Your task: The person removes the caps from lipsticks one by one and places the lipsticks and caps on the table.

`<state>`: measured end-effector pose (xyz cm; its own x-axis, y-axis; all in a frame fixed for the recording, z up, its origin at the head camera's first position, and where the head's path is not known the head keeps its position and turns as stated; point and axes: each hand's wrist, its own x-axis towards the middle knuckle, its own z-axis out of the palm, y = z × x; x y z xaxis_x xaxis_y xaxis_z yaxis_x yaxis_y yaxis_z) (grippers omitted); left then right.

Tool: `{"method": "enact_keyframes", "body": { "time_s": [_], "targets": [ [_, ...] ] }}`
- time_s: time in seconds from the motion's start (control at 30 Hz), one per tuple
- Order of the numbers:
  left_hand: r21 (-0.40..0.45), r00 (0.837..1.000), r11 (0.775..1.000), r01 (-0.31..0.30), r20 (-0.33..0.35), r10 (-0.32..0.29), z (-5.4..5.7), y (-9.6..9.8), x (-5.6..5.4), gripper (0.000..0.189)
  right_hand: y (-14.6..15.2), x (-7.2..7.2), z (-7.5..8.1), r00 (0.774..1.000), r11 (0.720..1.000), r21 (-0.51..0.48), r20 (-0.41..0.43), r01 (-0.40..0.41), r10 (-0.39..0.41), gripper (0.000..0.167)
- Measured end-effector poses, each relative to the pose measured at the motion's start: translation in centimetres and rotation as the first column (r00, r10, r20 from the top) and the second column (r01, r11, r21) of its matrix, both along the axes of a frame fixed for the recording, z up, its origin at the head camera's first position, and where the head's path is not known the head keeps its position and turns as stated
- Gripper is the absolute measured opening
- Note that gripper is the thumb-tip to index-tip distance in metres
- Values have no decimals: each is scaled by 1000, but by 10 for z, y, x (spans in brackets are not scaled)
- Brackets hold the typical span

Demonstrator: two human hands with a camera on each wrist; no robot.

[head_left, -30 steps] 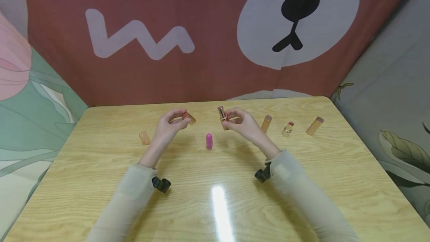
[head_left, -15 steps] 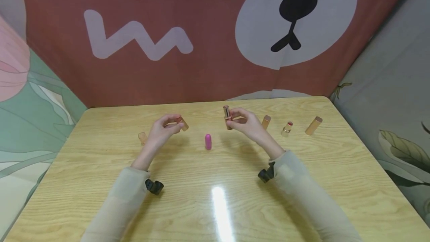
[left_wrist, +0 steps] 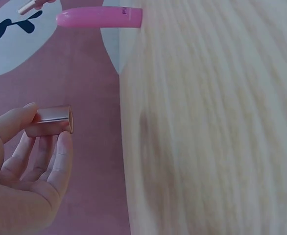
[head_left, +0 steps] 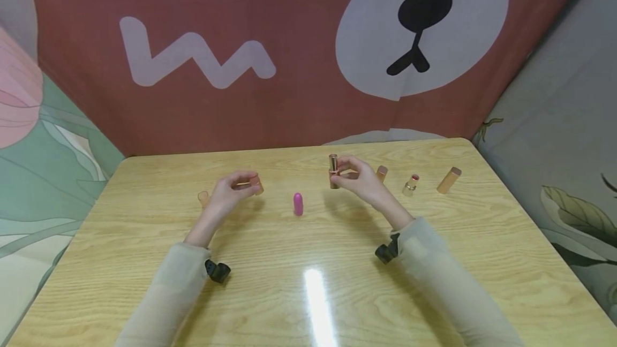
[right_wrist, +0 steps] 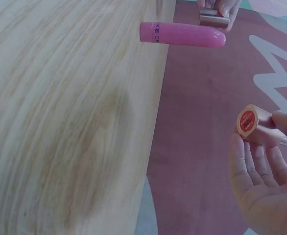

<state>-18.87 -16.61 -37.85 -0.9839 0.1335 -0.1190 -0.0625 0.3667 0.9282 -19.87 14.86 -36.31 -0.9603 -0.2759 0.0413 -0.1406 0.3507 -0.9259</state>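
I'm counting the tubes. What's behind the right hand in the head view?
The upper part of a gold tube shows past the right hand, which covers its lower part. Whether anything else is hidden there cannot be seen.

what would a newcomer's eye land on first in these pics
Probably the big printed animal muzzle on the red backdrop behind the table. Next, the bright pink tube standing upright on the table, between the left hand, pinching a metallic cap, and the right hand, holding a metallic lipstick tube.
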Motion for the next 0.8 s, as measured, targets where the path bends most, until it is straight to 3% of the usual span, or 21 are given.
{"method": "enact_keyframes", "body": {
  "time_s": [0.37, 0.8],
  "targets": [
    [-22, 997, 999, 39, 65, -37, -8, -8, -1, 49, 11, 0, -4, 997, 996, 82, 74, 27, -33, 48],
    [-68, 997, 997, 41, 69, -36, -16, -13, -4, 45, 19, -3, -12, 995, 997, 66, 82, 45, -51, 36]
  ]
}}
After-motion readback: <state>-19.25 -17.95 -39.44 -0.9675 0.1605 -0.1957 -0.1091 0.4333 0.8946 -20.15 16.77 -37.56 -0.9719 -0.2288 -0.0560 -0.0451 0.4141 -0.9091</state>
